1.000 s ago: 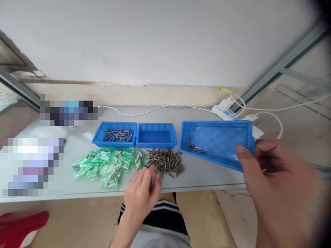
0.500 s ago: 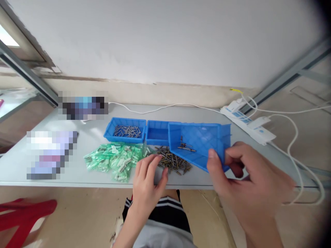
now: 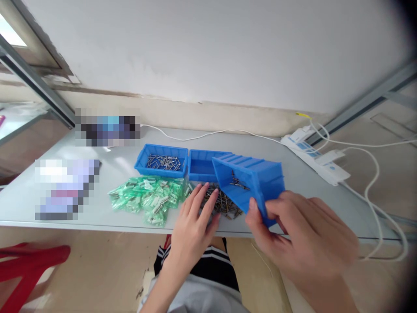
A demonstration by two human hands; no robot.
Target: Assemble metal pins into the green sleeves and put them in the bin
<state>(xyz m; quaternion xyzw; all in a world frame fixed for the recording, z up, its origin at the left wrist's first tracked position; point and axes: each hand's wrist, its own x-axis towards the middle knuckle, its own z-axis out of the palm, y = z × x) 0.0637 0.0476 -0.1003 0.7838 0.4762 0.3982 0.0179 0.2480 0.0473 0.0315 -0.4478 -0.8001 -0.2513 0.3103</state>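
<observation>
My right hand (image 3: 293,230) pinches the near wall of a blue plastic bin (image 3: 267,174), which is tipped so its opening faces left. A few thin metal pins (image 3: 238,182) lie inside that bin. Below its lower edge spreads a pile of dark metal pins (image 3: 224,205) on the table. My left hand (image 3: 195,221), fingers spread, rests at the left side of this pile; whether the fingertips touch the pins is hard to tell. Left of it lie green-tinted plastic packets (image 3: 146,195) with silvery parts inside.
Behind the packets stands a blue bin with silvery pins (image 3: 163,161), beside another blue bin (image 3: 205,165) partly covered by the tipped one. A white power strip (image 3: 316,158) with cables sits at the right. Two blurred-out items are at the left; a red stool (image 3: 29,269) stands below.
The bin in my right hand has tilted further, its underside turning up and its opening more to the left. My left hand has moved right and forward, over the pile's left side.
</observation>
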